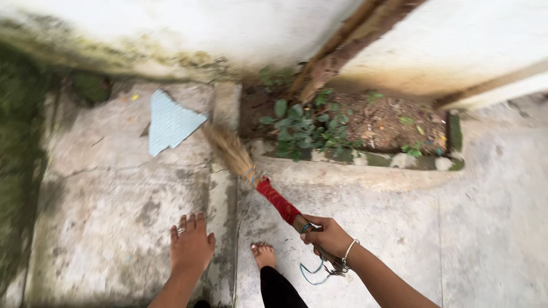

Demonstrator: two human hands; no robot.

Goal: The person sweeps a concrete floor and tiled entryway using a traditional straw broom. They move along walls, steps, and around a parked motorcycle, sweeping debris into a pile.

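The broom (260,179) lay at a slant, its handle end wrapped in red cloth and its straw head stretched away up and to the left of the right hand (326,235). That hand was clamped around the bottom of the handle, fingers curled fully over it, which let the bristles reach well ahead of the body and drag flat across the concrete floor (114,188). A loose blue-green cord (313,272) hung from the handle end just below the hand, beside a thin bangle (349,250) on the wrist.

The bristle tips sat near a pale blue, torn-looking scrap (170,122) lying farther out from the hand, just beyond and left of the straw. Whether straw touched scrap could not be told; the head was blurred.

The left hand (191,245) was spread open with fingers apart, palm down and low over the slab, a ring on one finger; it held nothing and seemed placed for balance while the body bent forward. Between the two hands a bare foot (264,255) stood on the floor.

Beyond the right hand, a low kerb (354,174) edged a soil bed of small green plants (305,131), backed by a stained white wall (188,28).
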